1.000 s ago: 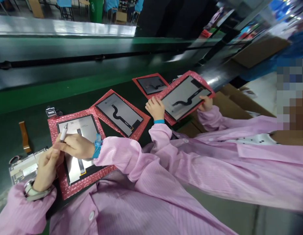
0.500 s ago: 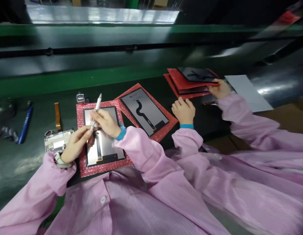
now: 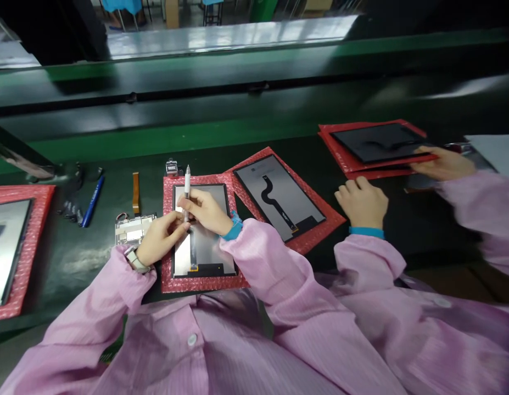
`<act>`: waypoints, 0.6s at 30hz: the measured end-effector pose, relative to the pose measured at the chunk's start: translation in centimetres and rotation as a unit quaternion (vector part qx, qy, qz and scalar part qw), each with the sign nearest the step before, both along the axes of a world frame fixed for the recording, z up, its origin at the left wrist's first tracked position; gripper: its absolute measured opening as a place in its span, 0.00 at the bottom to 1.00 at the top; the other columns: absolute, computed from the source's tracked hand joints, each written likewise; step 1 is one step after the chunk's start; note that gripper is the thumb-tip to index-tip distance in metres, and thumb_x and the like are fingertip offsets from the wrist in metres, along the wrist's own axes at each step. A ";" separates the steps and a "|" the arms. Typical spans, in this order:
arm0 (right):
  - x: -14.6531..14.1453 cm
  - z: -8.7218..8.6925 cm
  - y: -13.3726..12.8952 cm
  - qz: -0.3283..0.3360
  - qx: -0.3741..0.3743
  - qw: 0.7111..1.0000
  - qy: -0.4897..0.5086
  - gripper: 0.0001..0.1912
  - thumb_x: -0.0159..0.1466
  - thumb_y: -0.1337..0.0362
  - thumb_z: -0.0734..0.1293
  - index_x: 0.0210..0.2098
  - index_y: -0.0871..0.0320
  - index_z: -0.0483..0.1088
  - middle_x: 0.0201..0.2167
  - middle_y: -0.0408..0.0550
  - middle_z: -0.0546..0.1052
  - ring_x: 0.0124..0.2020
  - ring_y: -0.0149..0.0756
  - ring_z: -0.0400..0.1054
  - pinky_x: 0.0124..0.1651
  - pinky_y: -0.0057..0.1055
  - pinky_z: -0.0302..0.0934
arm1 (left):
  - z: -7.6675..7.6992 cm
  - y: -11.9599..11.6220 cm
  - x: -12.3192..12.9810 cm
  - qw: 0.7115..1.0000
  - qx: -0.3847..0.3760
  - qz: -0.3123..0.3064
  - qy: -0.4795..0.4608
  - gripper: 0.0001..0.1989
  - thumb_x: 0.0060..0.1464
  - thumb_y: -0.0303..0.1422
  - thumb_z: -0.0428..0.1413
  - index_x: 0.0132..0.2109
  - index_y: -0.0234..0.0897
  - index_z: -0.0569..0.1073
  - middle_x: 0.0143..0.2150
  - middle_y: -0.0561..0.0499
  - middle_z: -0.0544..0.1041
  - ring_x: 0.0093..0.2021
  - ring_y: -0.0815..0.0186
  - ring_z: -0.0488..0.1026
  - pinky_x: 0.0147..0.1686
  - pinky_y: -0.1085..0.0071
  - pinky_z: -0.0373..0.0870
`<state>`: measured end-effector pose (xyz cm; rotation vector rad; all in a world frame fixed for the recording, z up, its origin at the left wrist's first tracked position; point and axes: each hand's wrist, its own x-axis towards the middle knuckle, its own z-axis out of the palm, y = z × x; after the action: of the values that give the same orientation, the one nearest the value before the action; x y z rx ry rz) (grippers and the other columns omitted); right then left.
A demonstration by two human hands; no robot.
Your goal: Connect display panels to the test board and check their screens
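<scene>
Assembly-line bench ran across the view: polished metal strip (image 3: 229, 35) on far side, black rail (image 3: 258, 86) and green-painted band (image 3: 175, 137) below it. Strip reflected bright light. Beyond bench, on the floor: blue-covered seats (image 3: 122, 4), cardboard box (image 3: 172, 13), green bin (image 3: 262, 8).

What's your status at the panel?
Right hand gripping white pen over display panel; left hand beside it. Co-worker's hand at stacked panels, off right.

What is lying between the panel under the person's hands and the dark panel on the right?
The head view shows another display panel with a black flex cable, on a red bubble-wrap pad.
</scene>
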<state>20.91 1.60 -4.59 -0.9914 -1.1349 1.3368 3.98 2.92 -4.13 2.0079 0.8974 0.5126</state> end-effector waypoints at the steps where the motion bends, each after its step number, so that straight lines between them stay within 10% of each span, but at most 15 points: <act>1: 0.0 -0.1 0.0 -0.002 0.008 1.000 -0.004 0.32 0.55 0.34 0.71 0.33 0.59 0.66 0.26 0.39 0.68 0.25 0.24 0.61 0.25 0.22 0.55 | 0.1 0.0 0.0 1.000 0.013 0.005 0.002 0.14 0.62 0.44 0.53 0.39 0.37 0.72 0.28 0.53 0.74 0.28 0.67 0.69 0.31 0.72 0.63; 6: 0.4 -0.7 0.0 -0.041 0.033 0.998 -0.026 0.30 0.62 0.34 0.64 0.41 0.58 0.68 0.29 0.40 0.69 0.25 0.23 0.62 0.26 0.22 0.55 | 1.5 1.5 -1.6 0.987 0.119 0.096 0.042 0.15 0.63 0.45 0.51 0.37 0.38 0.71 0.29 0.52 0.74 0.28 0.65 0.68 0.32 0.71 0.62; 10: 1.1 -1.4 0.3 -0.079 0.035 0.994 -0.069 0.27 0.67 0.39 0.62 0.42 0.58 0.68 0.29 0.41 0.70 0.24 0.23 0.62 0.25 0.22 0.55 | 2.8 4.5 -5.4 0.920 0.210 0.259 0.204 0.13 0.62 0.42 0.51 0.37 0.38 0.72 0.32 0.47 0.75 0.32 0.59 0.70 0.33 0.68 0.58; 18: 1.8 -2.0 0.5 -0.075 0.015 0.988 -0.135 0.16 0.68 0.52 0.62 0.39 0.59 0.69 0.28 0.41 0.71 0.25 0.24 0.65 0.29 0.22 0.59 | 2.3 7.1 -10.5 0.847 0.083 0.397 0.345 0.15 0.53 0.45 0.62 0.31 0.39 0.72 0.28 0.43 0.72 0.37 0.46 0.73 0.41 0.54 0.67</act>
<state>22.67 2.15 -6.54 -1.2392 -1.2508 1.0849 -6.57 10.06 -1.85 1.9155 2.2402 0.2847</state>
